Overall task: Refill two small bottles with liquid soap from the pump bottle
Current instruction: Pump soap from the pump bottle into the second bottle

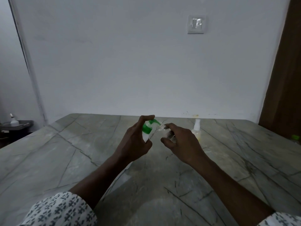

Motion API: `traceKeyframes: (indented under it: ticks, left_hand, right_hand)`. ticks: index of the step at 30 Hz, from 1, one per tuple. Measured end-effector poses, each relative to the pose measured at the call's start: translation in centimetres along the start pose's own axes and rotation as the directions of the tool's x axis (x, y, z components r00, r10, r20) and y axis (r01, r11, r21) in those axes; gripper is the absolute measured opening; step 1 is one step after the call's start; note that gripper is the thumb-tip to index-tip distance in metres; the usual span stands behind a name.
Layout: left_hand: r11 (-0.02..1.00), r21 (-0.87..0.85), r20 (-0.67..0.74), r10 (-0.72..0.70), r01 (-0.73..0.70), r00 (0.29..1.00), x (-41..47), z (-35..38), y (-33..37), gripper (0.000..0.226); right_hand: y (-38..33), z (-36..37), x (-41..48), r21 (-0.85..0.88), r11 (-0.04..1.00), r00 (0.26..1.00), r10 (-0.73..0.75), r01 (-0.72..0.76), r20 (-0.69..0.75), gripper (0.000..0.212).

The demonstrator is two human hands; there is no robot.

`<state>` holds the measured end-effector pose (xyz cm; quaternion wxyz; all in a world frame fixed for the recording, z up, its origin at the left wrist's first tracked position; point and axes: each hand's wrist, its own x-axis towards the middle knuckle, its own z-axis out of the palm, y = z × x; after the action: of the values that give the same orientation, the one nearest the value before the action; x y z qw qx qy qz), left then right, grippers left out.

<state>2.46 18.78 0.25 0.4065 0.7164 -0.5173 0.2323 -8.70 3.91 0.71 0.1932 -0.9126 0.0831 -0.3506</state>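
Your left hand (133, 144) gripped the pump bottle (146, 129); your right hand (182, 142) pinched a small bottle (165, 132) at its three o'clock. Filling step, apparently; next: press, spout aligned.

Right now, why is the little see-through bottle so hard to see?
In the head view the light is dim and flat, so shadows are faint; the small clear bottle in the right hand is blurry and see-through, blending into the grey table; the green pump bottle in the left hand stands out more; the wide lens tilts the wall corner at left.
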Motion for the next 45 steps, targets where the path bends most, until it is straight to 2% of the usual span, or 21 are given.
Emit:
traceKeyframes:
  ticks: [6,14,20,25,30,36,45]
  left_hand:
    - [1.0,0.007,0.043,0.003,-0.003,0.999,0.1,0.0,-0.2,0.088]
    - [0.999,0.015,0.016,-0.029,0.029,0.999,0.0,0.1,-0.1,0.07]
    - [1.0,-0.003,0.045,-0.018,0.018,0.999,0.0,0.2,0.0,0.083]
    - [0.999,-0.006,0.042,-0.034,0.034,0.999,0.1,0.1,0.1,0.081]
    - [0.998,-0.006,0.016,-0.055,0.055,0.998,0.1,0.1,0.3,0.07]
    - [0.999,-0.009,0.052,-0.045,0.045,0.998,0.1,0.0,0.3,0.078]
    - [0.998,0.016,0.043,-0.057,0.056,0.997,0.1,0.1,0.4,0.073]
  right_hand:
    - [0.1,0.1,0.0,0.005,1.0,1.0,0.006,-0.006,-0.011,0.044]
    - [0.1,0.2,-0.2,-0.011,1.0,1.0,-0.018,0.018,0.026,0.044]
    - [0.2,-0.1,-0.2,0.03,1.0,1.0,-0.003,0.003,0.005,0.042]
    - [0.1,-0.1,-0.1,0.05,0.999,1.0,0.005,-0.006,0.017,0.046]
    - [0.3,-0.1,-0.1,0.142,0.989,0.997,0.039,-0.049,0.073,0.044]
    - [0.8,-0.4,0.2,0.282,0.952,0.992,0.098,-0.118,0.083,0.029]
    - [1.4,0.1,0.3,0.397,0.897,0.978,0.148,-0.195,0.147,0.028]
